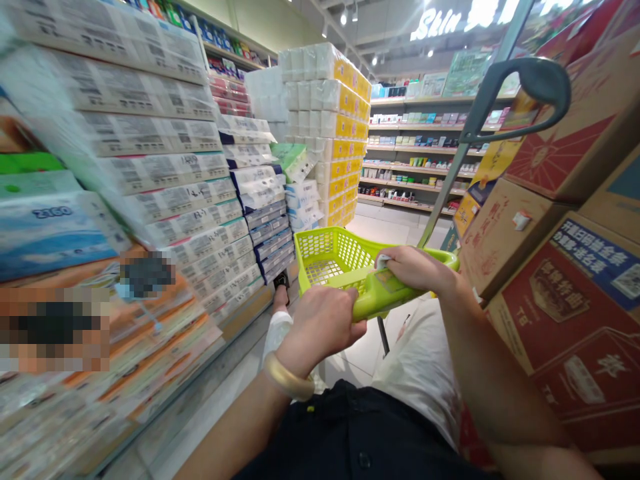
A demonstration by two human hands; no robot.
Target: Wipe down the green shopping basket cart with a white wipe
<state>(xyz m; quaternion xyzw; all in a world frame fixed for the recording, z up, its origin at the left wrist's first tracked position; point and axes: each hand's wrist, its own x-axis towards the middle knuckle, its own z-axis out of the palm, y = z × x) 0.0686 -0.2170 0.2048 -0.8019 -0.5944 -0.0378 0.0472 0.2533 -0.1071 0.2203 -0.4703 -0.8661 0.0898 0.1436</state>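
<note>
A lime-green plastic shopping basket (320,257) is in front of me, its perforated walls and bare floor showing. My left hand (327,319), with a gold-coloured bangle on the wrist, is closed round the left end of its thick green handle (383,290). Further along that handle, my right hand (417,268) is closed over the top. A small white scrap (383,261), perhaps paper or tissue, shows by its fingertips. Just beyond the right hand rises a grey pole (457,170) with a dark grey loop grip (525,97); its lower end is hidden.
Wrapped tissue packs (165,133) are stacked high along the left. White-and-yellow paper bundles (330,133) stand ahead, with stocked shelves (420,143) behind them. Cardboard boxes (510,227) crowd the right side. White floor tiles (385,223) show between the stacks.
</note>
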